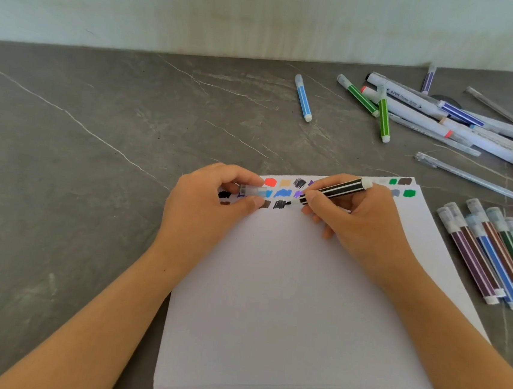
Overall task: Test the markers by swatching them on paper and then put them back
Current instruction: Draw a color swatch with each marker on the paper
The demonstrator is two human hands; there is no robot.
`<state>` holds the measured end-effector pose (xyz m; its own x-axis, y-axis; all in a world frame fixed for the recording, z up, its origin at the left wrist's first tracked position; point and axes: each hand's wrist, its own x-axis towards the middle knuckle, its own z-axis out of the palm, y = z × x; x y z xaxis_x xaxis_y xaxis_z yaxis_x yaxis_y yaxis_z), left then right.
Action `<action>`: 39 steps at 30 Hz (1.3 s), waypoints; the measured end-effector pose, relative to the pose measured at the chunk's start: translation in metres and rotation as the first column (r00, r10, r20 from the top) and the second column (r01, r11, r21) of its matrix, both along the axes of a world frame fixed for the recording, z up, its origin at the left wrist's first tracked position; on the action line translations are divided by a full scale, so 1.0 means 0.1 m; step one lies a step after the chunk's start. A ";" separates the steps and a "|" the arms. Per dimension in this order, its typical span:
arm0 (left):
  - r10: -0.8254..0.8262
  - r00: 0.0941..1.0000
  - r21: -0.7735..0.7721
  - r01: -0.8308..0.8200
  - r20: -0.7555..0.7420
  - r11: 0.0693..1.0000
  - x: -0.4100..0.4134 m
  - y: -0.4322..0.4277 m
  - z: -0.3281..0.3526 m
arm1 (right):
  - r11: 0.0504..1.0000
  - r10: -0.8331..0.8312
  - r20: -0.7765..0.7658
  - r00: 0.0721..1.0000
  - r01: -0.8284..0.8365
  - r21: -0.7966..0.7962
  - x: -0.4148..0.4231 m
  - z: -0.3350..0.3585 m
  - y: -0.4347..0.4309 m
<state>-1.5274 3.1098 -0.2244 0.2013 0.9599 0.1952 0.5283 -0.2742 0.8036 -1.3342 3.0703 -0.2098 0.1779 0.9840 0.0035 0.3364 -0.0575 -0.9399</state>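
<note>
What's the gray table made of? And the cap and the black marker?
The table looks like stone or a stone-look laminate: matte gray with thin white veins. The cap, pinched by the left hand, seems clear plastic, partly see-through. The black marker in the right hand looks like smooth, slightly shiny plastic.

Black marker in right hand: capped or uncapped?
Uncapped: right hand holds the black marker, bare tip on the paper; left hand pinches a clear cap.

Soft, even light all over, the white paper (285,307) bright but not blown out, only faint soft-edged shadows on the grey surface (79,161), the whole view a touch smeary, and the surface's far edge bows from the wide lens
</note>
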 end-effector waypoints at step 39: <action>-0.008 1.000 0.012 0.008 -0.016 1.000 0.00 0.01 -0.01 | 1.000 0.004 -0.007 1.000 -0.004 0.017 0.02 -0.02 0.01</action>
<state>-1.5277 3.1110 -0.2252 0.2122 0.9559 0.2031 0.5390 -0.2878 0.7916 -1.3321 3.0708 -0.2115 0.1738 0.9846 0.0184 0.3296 -0.0406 -0.9432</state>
